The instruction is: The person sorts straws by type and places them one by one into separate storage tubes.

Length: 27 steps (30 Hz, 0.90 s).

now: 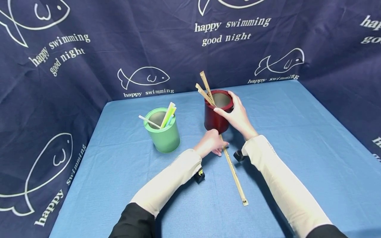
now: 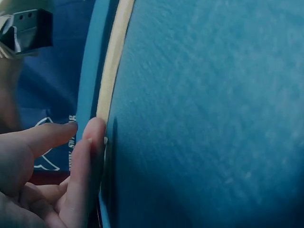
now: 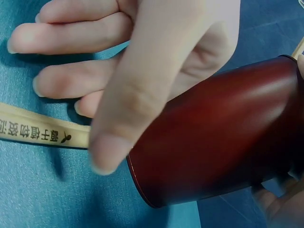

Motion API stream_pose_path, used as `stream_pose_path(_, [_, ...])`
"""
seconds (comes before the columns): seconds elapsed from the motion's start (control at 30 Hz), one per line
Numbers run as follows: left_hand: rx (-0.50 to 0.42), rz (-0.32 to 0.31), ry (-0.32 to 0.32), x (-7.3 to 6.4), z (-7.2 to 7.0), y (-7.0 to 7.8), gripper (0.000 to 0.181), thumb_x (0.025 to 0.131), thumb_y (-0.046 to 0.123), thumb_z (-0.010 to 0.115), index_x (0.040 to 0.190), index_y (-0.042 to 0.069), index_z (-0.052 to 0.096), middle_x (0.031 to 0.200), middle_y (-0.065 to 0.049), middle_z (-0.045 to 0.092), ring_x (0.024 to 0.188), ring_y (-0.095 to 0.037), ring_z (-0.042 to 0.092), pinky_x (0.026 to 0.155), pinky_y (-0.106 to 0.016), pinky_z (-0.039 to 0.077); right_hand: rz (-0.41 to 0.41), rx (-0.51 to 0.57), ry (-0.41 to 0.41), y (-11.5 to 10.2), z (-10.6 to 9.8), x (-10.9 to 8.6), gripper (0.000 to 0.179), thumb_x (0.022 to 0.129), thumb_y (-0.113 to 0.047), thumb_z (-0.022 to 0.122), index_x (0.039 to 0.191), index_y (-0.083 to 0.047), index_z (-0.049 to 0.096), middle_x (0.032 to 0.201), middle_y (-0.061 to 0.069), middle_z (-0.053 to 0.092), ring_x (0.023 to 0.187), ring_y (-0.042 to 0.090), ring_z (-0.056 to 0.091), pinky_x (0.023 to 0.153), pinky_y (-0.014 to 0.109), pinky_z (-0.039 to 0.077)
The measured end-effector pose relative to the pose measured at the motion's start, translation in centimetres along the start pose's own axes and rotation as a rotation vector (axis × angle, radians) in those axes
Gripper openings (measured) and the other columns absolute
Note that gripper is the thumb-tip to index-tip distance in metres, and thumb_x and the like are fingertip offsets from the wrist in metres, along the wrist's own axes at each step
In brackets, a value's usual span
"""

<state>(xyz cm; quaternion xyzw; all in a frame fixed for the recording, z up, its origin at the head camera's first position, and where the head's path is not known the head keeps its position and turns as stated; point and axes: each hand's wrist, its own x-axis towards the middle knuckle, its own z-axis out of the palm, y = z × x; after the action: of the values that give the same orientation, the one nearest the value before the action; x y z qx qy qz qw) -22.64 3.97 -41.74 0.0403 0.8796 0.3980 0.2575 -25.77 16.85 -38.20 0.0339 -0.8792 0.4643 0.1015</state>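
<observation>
My right hand (image 1: 238, 118) holds a dark red cylindrical can (image 1: 215, 119) by its rim, thumb at the front and fingers round the right side. Two paper-wrapped straws (image 1: 205, 89) lean out of the can to the left. Below it, my left hand (image 1: 210, 142) is at the upper end of another paper-wrapped straw (image 1: 235, 177), which lies on the cloth. In the left wrist view, a fingertip (image 2: 96, 127) meets this straw while the thumb stands apart. The right wrist view shows the left thumb (image 3: 128, 114) in front of the straw's end, so the exact contact is hidden.
A green can (image 1: 163, 138) with several coloured straws (image 1: 168, 115) stands to the left. Blue cloth (image 1: 119, 185) covers the table, and a dark blue printed curtain (image 1: 178, 43) hangs behind and at both sides.
</observation>
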Motion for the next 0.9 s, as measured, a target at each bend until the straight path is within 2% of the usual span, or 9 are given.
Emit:
stream_pose_path(0.2, [-0.013,-0.025,0.007,0.5,0.2,-0.2,0.025,0.079,0.015,0.078,0.066,0.000,0.063,0.053,-0.012,0.064,0.040,-0.017,0.061,0.046,-0.028,0.055,-0.004,0.008,0.005,0.0,0.1,0.0,0.091,0.081,-0.048,0.071,0.154,-0.018,0.024,0.155,0.011,0.032,0.136,0.030,0.038,0.109,0.053,0.038])
stream_pose_path(0.47, [-0.059,0.006,0.002,0.3,-0.2,-0.8,0.019,0.080,0.001,0.068,0.062,-0.002,0.063,0.049,-0.011,0.061,0.037,-0.014,0.059,0.046,-0.028,0.055,0.008,0.009,0.003,-0.1,0.1,0.0,0.091,0.081,-0.048,0.071,0.154,-0.020,0.024,0.156,0.010,0.031,0.137,0.029,0.037,0.110,0.052,0.037])
stream_pose_path(0.67, [-0.060,-0.014,0.001,-0.1,-0.9,-1.4,0.016,0.082,0.002,0.066,0.067,-0.001,0.062,0.049,-0.010,0.061,0.039,-0.014,0.059,0.047,-0.027,0.055,0.011,0.012,0.000,-0.1,0.0,0.0,0.091,0.081,-0.049,0.071,0.154,-0.021,0.023,0.156,0.010,0.031,0.137,0.029,0.037,0.110,0.052,0.036])
stream_pose_path(0.9, [-0.072,-0.028,0.002,-0.7,-1.5,-1.9,0.020,0.084,0.003,0.065,0.066,0.001,0.058,0.049,-0.010,0.059,0.039,-0.014,0.059,0.048,-0.027,0.056,0.005,0.007,-0.002,-0.1,0.0,0.0,0.092,0.081,-0.049,0.071,0.154,-0.018,0.024,0.156,0.011,0.031,0.137,0.029,0.037,0.111,0.053,0.036])
